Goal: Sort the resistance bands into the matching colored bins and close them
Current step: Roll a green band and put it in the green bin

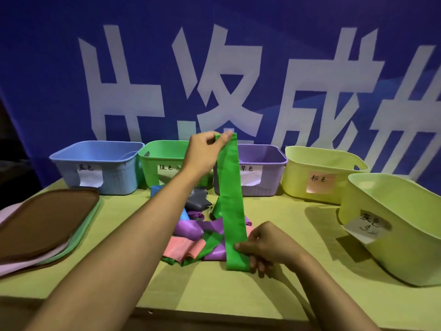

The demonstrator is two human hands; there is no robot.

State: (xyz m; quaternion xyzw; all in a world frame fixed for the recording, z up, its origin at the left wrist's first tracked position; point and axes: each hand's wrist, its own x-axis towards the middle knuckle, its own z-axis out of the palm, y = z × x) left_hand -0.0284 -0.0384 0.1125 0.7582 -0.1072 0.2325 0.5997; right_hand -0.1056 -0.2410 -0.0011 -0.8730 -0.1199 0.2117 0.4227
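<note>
Green band [231,199] stretched near-vertical, long axis up-down, left hand [205,151] pinching top end, right hand [265,244] pinching btm end.

The blue banner [47,68] behind the raised left grip [205,149] carries large white characters; one reads 成, the others are cut off or partly hidden. Each bin has a handwritten paper label. Left of that grip, the blue bin [100,166] reads 蓝色, smudged. The green bin [162,158], directly behind the grip, reads 绿色. Just right of it, the purple bin [262,168] reads 紫色. Farther right, a yellow bin [319,173] bears a pink label, 粉色. Right of the lower right grip [267,247], the near bin [391,225] reads 灰色, with a scrawl beneath I cannot read.
</note>
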